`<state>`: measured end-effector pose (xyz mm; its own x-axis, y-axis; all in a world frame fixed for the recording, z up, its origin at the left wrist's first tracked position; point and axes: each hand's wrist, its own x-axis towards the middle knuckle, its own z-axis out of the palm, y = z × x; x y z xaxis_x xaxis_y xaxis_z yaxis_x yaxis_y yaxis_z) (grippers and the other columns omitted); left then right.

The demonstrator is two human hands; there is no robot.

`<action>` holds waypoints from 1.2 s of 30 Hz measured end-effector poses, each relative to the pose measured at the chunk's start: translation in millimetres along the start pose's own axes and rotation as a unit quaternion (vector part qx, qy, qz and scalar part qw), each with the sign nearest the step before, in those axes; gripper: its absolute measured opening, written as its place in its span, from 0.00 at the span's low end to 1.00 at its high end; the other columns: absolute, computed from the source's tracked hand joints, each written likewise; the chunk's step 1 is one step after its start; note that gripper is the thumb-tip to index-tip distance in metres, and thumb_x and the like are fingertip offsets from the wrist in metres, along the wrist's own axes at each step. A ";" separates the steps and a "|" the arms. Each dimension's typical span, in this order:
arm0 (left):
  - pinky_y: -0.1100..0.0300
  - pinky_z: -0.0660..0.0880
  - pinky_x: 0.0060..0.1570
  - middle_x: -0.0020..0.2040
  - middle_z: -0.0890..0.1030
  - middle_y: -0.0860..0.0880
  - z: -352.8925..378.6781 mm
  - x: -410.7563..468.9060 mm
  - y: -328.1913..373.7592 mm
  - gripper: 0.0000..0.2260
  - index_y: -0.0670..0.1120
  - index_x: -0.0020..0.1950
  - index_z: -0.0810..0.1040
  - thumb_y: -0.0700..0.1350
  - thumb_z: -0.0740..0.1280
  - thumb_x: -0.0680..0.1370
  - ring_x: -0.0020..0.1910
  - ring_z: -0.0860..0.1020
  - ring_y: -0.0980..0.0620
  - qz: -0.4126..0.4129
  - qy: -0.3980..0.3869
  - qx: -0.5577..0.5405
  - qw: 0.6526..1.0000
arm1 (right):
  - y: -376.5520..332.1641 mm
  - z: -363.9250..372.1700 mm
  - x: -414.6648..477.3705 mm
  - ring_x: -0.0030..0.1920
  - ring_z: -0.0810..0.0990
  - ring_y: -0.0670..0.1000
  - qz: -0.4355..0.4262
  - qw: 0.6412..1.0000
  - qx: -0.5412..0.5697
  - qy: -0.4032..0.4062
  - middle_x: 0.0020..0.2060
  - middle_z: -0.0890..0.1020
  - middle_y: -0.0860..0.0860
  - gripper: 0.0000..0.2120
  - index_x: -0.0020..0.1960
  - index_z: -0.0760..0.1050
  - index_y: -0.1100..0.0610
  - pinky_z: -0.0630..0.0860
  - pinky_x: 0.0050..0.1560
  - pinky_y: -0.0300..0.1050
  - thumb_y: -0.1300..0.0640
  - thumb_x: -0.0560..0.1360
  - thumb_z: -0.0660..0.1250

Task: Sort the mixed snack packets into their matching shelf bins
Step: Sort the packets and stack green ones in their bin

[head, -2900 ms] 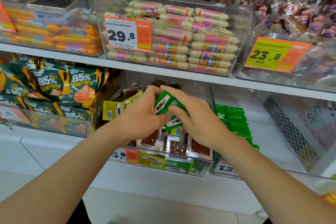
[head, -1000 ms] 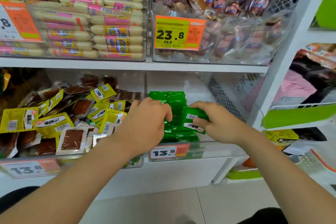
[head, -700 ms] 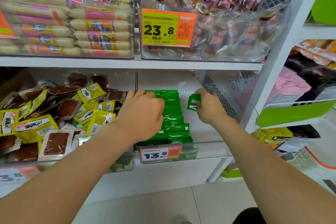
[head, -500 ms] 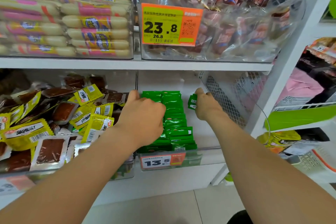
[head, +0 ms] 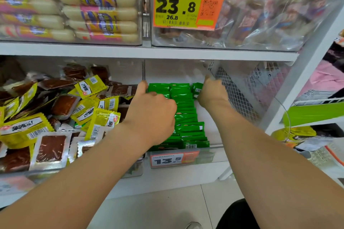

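A row of green snack packets [head: 188, 121] stands on edge in a clear bin [head: 214, 152] on the lower shelf, behind a 13.5 price tag [head: 167, 161]. My left hand [head: 154, 115] lies over the left side of that row. Its fingers curl down over the packets and hide their own tips, and the thumb points up along the bin divider. My right hand [head: 212, 93] reaches to the back right of the row and pinches one green packet [head: 197, 89] upright beside the stack.
The bin to the left holds a loose heap of yellow packets [head: 100, 117] and brown vacuum packs [head: 50, 147]. A white mesh panel [head: 236, 96] closes the shelf's right side. Above are bins of sausages [head: 96, 13] and wrapped snacks [head: 270, 15].
Both hands carried green packets from the mixed bin rightward to the green bin. Over the last second my right hand moved its packet from the front of the row to the back right.
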<state>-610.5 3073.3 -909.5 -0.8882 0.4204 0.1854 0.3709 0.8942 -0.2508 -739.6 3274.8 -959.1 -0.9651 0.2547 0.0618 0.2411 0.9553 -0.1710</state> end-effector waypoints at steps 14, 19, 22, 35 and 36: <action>0.41 0.56 0.72 0.32 0.73 0.53 -2.3 1.1 3.3 0.13 0.50 0.37 0.69 0.52 0.59 0.81 0.37 0.76 0.49 0.011 -0.007 0.007 1.000 | 5.6 3.0 3.6 0.59 0.78 0.66 0.033 0.983 0.183 0.014 0.62 0.75 0.67 0.23 0.69 0.67 0.63 0.77 0.56 0.54 0.62 0.78 0.72; 0.43 0.56 0.71 0.33 0.76 0.55 1.1 0.2 -0.8 0.11 0.52 0.42 0.77 0.52 0.58 0.81 0.38 0.76 0.51 0.008 0.021 -0.066 0.998 | -0.3 -1.5 -8.4 0.61 0.77 0.68 0.038 0.986 0.159 0.000 0.63 0.74 0.67 0.31 0.74 0.61 0.63 0.76 0.56 0.56 0.65 0.76 0.73; 0.46 0.63 0.68 0.38 0.79 0.55 0.6 -4.6 -9.3 0.10 0.54 0.47 0.79 0.50 0.59 0.82 0.43 0.77 0.52 0.023 0.066 -0.201 0.977 | -12.9 -12.4 -22.6 0.62 0.77 0.68 -0.004 0.988 0.139 0.070 0.63 0.76 0.67 0.28 0.72 0.65 0.64 0.77 0.61 0.58 0.63 0.75 0.73; 0.44 0.72 0.56 0.52 0.64 0.52 -22.9 -127.1 -114.0 0.15 0.56 0.55 0.67 0.60 0.62 0.72 0.51 0.64 0.48 -0.149 0.031 -0.191 0.970 | -104.5 -90.1 -183.7 0.47 0.79 0.42 -0.468 0.849 0.225 -0.099 0.49 0.81 0.43 0.14 0.58 0.79 0.47 0.79 0.50 0.43 0.57 0.74 0.74; 0.46 0.70 0.59 0.54 0.63 0.54 -21.3 -135.8 -122.3 0.20 0.59 0.57 0.66 0.69 0.58 0.72 0.53 0.63 0.49 -0.147 -0.017 -0.179 0.973 | -107.3 -87.9 -186.7 0.52 0.77 0.41 -0.500 0.842 0.160 -0.126 0.53 0.79 0.42 0.21 0.63 0.77 0.45 0.78 0.54 0.43 0.51 0.72 0.77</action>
<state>-529.5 2910.0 -883.8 -0.9762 0.1389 0.1668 0.1651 0.9740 0.1554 -576.3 3138.0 -865.9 -0.6706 -0.7305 0.1290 -0.7051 0.5738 -0.4167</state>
